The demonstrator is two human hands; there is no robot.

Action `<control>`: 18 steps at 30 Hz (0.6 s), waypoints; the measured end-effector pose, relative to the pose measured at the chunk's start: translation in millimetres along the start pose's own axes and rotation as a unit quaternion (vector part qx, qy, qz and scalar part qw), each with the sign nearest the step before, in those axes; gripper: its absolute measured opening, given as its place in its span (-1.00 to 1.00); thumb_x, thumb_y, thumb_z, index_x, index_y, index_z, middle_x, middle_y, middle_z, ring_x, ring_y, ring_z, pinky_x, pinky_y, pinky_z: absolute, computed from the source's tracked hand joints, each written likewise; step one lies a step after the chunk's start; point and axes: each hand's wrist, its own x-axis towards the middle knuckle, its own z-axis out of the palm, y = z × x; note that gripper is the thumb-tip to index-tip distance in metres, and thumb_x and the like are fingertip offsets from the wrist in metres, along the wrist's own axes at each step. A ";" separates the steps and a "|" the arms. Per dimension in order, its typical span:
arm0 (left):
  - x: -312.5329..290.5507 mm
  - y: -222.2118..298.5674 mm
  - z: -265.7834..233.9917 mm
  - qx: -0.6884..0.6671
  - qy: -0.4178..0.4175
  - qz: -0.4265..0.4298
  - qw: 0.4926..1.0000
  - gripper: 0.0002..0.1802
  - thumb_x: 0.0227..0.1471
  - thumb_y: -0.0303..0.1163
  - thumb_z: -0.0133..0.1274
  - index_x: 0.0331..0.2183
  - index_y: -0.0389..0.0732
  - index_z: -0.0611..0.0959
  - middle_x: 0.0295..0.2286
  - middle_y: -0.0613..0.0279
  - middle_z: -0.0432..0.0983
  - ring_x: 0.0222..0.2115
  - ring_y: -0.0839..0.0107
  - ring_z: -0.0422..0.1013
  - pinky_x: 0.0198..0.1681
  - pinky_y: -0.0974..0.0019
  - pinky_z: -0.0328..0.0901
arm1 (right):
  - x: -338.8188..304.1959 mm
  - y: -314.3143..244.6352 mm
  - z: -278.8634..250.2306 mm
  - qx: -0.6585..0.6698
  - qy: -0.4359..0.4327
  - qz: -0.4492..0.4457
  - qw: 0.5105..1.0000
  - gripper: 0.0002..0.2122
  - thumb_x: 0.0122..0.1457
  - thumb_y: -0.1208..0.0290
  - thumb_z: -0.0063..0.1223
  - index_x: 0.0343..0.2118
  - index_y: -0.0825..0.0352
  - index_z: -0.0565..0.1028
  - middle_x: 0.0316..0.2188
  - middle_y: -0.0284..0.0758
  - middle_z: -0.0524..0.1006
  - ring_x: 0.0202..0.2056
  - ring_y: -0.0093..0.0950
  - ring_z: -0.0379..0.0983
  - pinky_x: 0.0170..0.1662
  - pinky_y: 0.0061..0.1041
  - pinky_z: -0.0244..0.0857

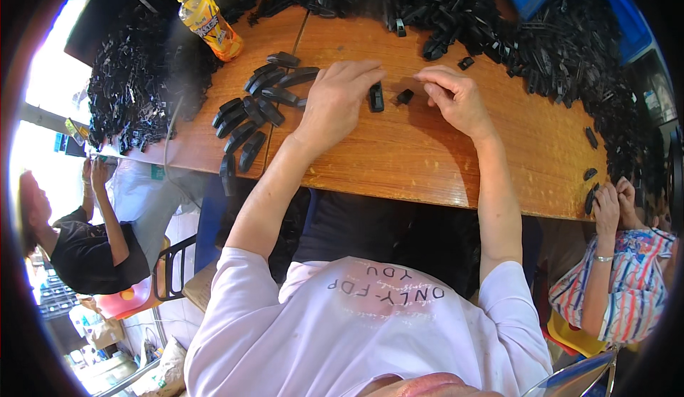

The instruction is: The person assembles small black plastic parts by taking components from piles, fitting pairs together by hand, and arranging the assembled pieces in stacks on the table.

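Note:
My left hand (343, 96) is over the middle of the wooden table, fingers stretched out and palm down. Close beside its fingers lies a black elongated plastic part (376, 98) with a hollow in its top; whether the fingers touch it I cannot tell. To the right, my right hand (459, 101) hovers with bent fingers, the thumb a little apart from them and nothing visible between. A small black plastic piece (405, 97) rests between the two hands. Left of my left hand, several curved black plastic parts (263, 80) lie in a loose group.
Large heaps of black parts (570, 55) line the far and right sides of the wooden table (399, 162), with another heap (135, 76) at left. A yellow-capped drink bottle (210, 25) stands at the far left. People work at left (92, 247) and right (613, 276).

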 end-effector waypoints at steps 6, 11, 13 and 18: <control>-5.8 -3.7 4.3 0.061 -0.036 0.066 0.995 -0.68 0.06 -0.54 0.19 -0.10 -0.15 0.74 -0.20 0.21 0.64 -0.06 0.14 0.50 0.04 0.07 0.33 | 2.7 -11.5 12.1 -0.196 -0.046 -0.080 0.976 -0.79 0.11 0.49 0.31 -0.16 0.29 0.67 -0.14 -0.28 0.63 -0.07 -0.22 0.55 0.00 -0.30 0.42; -11.3 -6.2 0.8 0.030 -0.057 0.024 0.998 -0.69 0.02 -0.53 0.24 -0.13 -0.15 0.76 -0.25 0.23 0.63 -0.13 0.14 0.51 -0.04 0.08 0.36 | -1.3 -18.1 10.9 -0.129 -0.038 -0.008 0.991 -0.82 0.09 0.46 0.34 -0.22 0.32 0.65 -0.24 -0.26 0.62 -0.16 -0.22 0.55 -0.10 -0.28 0.41; -12.5 -6.5 2.7 0.018 -0.042 0.035 0.998 -0.69 0.02 -0.52 0.24 -0.13 -0.13 0.77 -0.28 0.23 0.64 -0.17 0.15 0.51 -0.08 0.07 0.36 | -0.9 -22.8 16.8 -0.076 -0.031 -0.005 0.997 -0.82 0.09 0.45 0.34 -0.24 0.33 0.65 -0.28 -0.25 0.62 -0.19 -0.21 0.55 -0.12 -0.28 0.41; -9.7 -5.5 -0.7 -0.008 -0.040 0.046 0.998 -0.66 0.00 -0.53 0.25 -0.11 -0.12 0.77 -0.30 0.23 0.67 -0.22 0.16 0.53 -0.11 0.06 0.37 | -0.1 -19.3 23.2 -0.141 -0.029 -0.107 0.984 -0.84 0.08 0.50 0.35 -0.27 0.37 0.64 -0.36 -0.22 0.59 -0.29 -0.20 0.52 -0.20 -0.28 0.40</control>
